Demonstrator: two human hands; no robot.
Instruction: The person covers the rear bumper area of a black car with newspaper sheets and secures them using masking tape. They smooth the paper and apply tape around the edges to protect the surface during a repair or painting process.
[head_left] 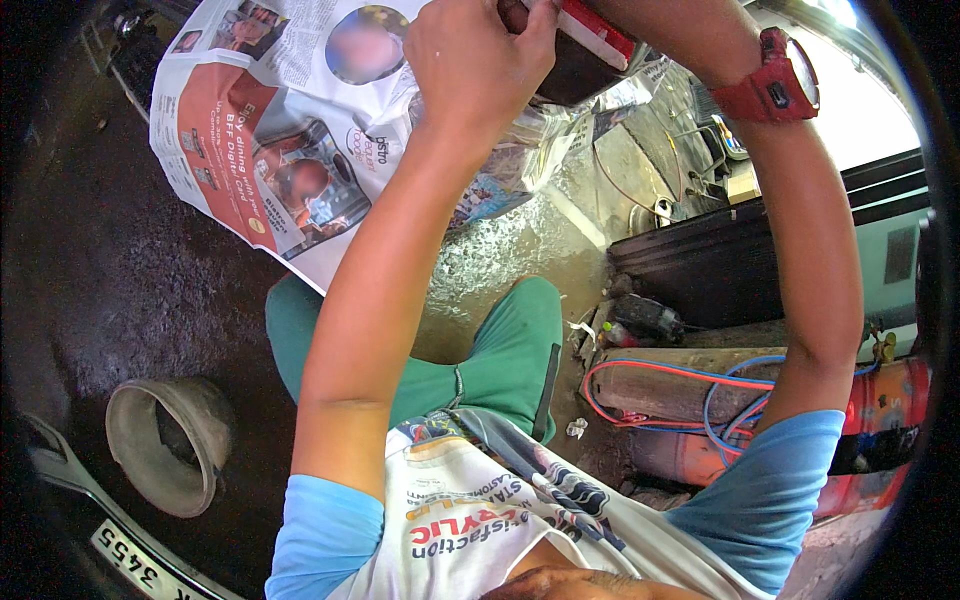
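Observation:
At the upper edge, my left hand [480,62] is closed, with thumb and fingers drawn together. What it grips is too cut off to make out. Beside its thumb is a glossy part [585,62], dark with a red and white upper band. My right hand [680,28] reaches over that part from the right, its fingers beyond the upper edge; a red watch [768,88] is on that wrist. Printed newspaper sheets [235,150] hang below and left of my left hand. Crumpled, shiny sheeting [545,140] bunches under the glossy part.
A hollow, round grey container [165,445] lies on the dark floor [130,280] at left, near a vehicle's plate [135,560]. Red and blue hoses [690,375] loop over gas cylinders [680,455] at right. A black panel [690,270] stands behind them.

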